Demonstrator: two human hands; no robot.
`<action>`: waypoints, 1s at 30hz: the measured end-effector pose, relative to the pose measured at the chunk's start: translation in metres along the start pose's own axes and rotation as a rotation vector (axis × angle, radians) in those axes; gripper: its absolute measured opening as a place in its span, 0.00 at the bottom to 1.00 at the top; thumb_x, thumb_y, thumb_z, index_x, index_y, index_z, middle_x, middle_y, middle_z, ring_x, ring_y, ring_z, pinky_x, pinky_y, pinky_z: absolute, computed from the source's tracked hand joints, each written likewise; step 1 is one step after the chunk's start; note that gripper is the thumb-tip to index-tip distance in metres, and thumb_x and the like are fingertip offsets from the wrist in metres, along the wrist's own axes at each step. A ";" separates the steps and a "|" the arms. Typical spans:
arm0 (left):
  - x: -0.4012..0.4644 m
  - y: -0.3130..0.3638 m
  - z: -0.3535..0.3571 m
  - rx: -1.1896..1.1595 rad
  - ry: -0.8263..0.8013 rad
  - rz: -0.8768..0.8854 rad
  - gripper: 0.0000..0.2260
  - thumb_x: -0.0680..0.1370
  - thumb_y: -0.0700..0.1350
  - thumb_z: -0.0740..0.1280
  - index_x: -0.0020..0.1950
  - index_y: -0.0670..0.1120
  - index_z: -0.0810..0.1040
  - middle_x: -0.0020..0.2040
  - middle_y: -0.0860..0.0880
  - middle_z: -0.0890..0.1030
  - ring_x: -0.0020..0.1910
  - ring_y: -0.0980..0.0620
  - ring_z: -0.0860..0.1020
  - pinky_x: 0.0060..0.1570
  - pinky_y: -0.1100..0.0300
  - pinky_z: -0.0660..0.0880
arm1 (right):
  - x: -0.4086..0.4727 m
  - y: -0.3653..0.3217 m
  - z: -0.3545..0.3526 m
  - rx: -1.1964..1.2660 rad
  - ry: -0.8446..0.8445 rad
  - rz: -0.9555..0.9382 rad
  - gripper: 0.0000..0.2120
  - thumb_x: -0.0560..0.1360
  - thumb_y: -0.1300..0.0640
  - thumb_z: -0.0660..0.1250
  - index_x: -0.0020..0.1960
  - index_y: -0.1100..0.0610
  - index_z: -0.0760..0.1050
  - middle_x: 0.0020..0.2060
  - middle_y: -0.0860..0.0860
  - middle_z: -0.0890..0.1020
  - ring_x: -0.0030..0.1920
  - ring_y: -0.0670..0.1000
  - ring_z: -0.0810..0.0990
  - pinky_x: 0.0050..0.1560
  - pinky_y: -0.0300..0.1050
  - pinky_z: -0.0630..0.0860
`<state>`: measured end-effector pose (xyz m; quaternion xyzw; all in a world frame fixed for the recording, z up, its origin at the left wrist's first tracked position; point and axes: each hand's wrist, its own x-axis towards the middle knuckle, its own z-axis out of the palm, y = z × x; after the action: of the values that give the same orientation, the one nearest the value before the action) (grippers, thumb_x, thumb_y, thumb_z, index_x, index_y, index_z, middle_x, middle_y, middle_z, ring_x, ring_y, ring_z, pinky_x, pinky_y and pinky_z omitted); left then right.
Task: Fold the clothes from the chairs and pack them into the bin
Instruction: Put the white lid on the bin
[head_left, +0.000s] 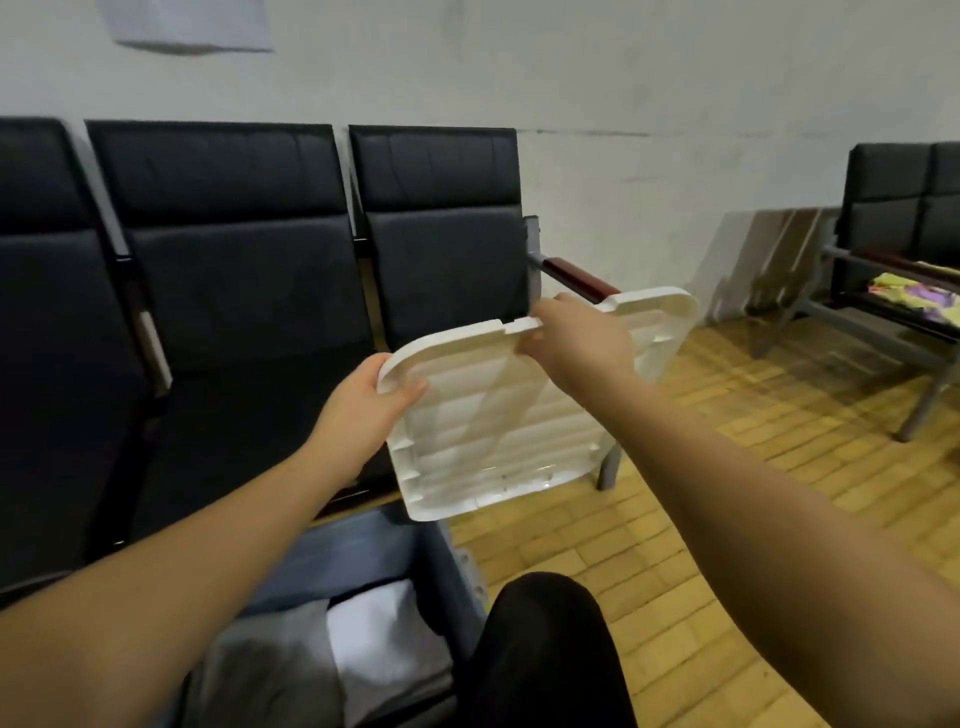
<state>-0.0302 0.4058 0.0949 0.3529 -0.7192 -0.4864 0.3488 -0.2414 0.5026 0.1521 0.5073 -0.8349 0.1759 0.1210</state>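
I hold the white plastic lid (498, 415) tilted in the air, its ribbed underside facing me, above the blue-grey bin (447, 566) on the floor at my feet. The bin stands open with folded grey clothes (270, 670) and white clothes (384, 654) lying side by side inside. More bright clothes (914, 297) lie on the far chairs (898, 208).

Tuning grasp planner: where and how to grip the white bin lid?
Grip the white lid by its raised rim at opposite edges, from either side: left hand on the near-left corner, right hand on the far edge. The ribbed underside faces the camera, so the rim lip likely gives fingers purchase.
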 end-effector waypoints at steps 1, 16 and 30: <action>-0.011 0.003 -0.016 -0.030 0.026 0.005 0.07 0.78 0.50 0.71 0.54 0.59 0.78 0.52 0.56 0.84 0.50 0.57 0.81 0.50 0.57 0.77 | -0.002 -0.015 -0.008 0.033 0.010 -0.017 0.08 0.78 0.49 0.64 0.54 0.50 0.77 0.49 0.48 0.77 0.46 0.54 0.78 0.46 0.51 0.77; -0.150 -0.050 -0.150 0.419 0.487 0.080 0.01 0.79 0.47 0.69 0.48 0.53 0.79 0.41 0.57 0.77 0.41 0.58 0.75 0.38 0.67 0.67 | -0.060 -0.131 0.037 0.760 -0.294 -0.068 0.09 0.76 0.49 0.71 0.54 0.45 0.73 0.48 0.43 0.77 0.46 0.44 0.76 0.45 0.40 0.75; -0.186 -0.122 -0.121 1.164 0.233 0.607 0.16 0.68 0.39 0.60 0.51 0.42 0.83 0.44 0.46 0.83 0.39 0.44 0.79 0.35 0.56 0.74 | -0.104 -0.124 0.127 1.283 -0.887 0.926 0.13 0.81 0.58 0.63 0.62 0.64 0.69 0.44 0.60 0.79 0.42 0.60 0.79 0.23 0.52 0.78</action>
<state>0.1872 0.4749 -0.0160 0.3156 -0.8895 0.1420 0.2982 -0.0871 0.4807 0.0180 0.1120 -0.6670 0.4268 -0.6003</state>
